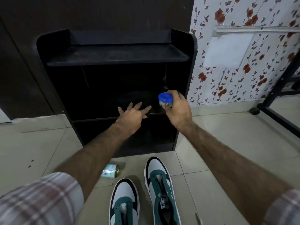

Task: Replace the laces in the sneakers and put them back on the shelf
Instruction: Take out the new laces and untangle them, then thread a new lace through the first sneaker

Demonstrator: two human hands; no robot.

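Below, two sneakers [146, 197] point toes toward the shelf [113, 57]; left hand [133, 114] spread, right hand [177, 109] gripping a jar [165, 99].

You face a dark brown wall panel [97, 12]. To its right, note white wallpaper [243, 17] printed with red flowers. The floor [235, 135] is pale glossy tile. A black metal frame [279, 82] stands at far right.

Matt black wooden shelf [116, 56]; glossy tiled floor [227, 143]; shiny metal tin [110, 171].
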